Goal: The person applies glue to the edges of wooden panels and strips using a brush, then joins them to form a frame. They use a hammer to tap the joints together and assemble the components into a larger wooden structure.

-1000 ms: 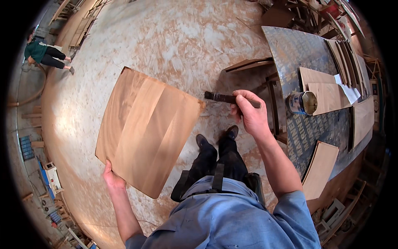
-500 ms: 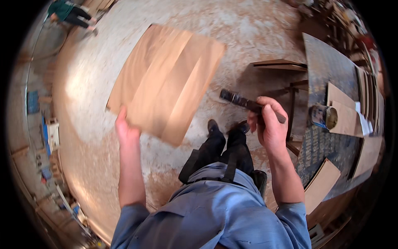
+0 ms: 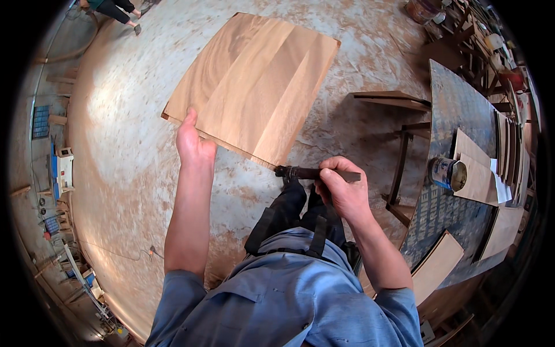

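Note:
A flat wooden panel [image 3: 254,81] with light and darker grain stripes is held up in front of me, tilted. My left hand [image 3: 193,141] grips its near left edge, thumb on top and the fingers hidden beneath. In my right hand [image 3: 345,188] is a paintbrush [image 3: 309,173] with a dark handle and dark bristles. The bristle end meets the panel's near right corner. Small reddish-brown patches show at other corners of the panel.
On my right stands a dark, stained worktable [image 3: 442,211] with an open paint can [image 3: 450,174], a white paper [image 3: 502,182] and several wooden panels [image 3: 437,266]. A wooden stand [image 3: 399,185] is beside it. Another person [image 3: 119,11] is at the far left.
The paintbrush has come left and down to the panel's near corner, where it was apart before. The panel has shifted right and away from me with my left hand.

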Available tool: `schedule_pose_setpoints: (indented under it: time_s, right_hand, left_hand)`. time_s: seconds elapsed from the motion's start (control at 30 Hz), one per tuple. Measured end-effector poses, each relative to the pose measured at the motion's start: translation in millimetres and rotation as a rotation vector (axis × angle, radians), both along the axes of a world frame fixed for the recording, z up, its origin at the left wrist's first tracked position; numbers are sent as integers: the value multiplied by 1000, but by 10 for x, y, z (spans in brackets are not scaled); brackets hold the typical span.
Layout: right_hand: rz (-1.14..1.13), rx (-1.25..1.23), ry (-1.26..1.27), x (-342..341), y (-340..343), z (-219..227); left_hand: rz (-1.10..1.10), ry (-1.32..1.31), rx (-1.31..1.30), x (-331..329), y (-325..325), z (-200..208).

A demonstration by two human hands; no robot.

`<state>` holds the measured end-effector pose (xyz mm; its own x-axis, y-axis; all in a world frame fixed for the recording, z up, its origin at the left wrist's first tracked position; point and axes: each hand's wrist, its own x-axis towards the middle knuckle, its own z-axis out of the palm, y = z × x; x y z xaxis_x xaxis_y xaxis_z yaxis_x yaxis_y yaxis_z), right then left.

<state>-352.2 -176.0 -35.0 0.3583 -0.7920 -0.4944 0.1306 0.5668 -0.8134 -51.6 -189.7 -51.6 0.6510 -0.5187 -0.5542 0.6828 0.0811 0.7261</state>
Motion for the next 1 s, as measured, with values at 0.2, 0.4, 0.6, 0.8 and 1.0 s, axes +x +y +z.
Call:
schedule_pose_setpoints:
  time_s: [0.2, 0.4, 0.6, 0.8, 1.0]
  right_hand:
    - [3, -50, 129, -5, -86, 31]
    - [29, -537, 283, 59, -41, 114]
    - [195, -908, 426, 92, 22, 230]
    - [183, -898, 361, 86, 32, 133]
    - [-26, -508, 161, 39, 137, 14]
  left_hand:
    - [16, 4, 42, -56, 35, -3]
    - [-13, -44, 4, -171, 13, 6]
    - [-12, -11, -77, -284, -29, 45]
    - [19, -58, -33, -276, -40, 8]
    - [62, -32, 5, -220, -31, -81]
